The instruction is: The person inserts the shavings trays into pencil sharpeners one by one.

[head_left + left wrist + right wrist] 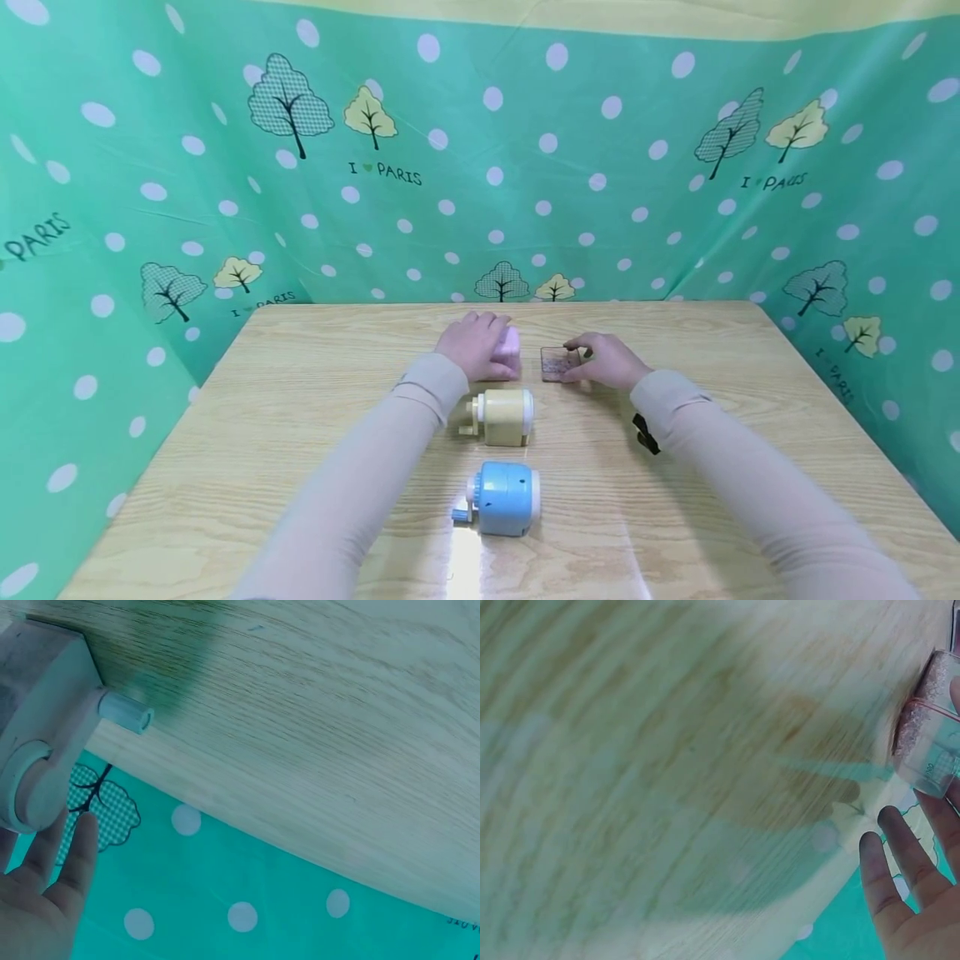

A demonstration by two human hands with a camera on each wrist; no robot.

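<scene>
Toward the back of the table, my left hand [469,343] grips a pink crank pencil sharpener [512,344], thumb low on the near side and fingers over its far side. The sharpener's body [56,697] and the crank knob [124,712] show at the left of the left wrist view. Just to the right, my right hand [609,362] pinches a small clear shavings drawer [554,364] between thumb and forefinger. Pinkish-grey shavings lie inside this drawer [924,735]; the other fingers are spread beside it. A short gap separates sharpener and drawer.
Nearer on the wooden table [300,400] stand a cream crank sharpener [505,417] and, in front of it, a blue one [506,498], both with cranks pointing left. A green dotted curtain [525,167] hangs behind the table and along both sides.
</scene>
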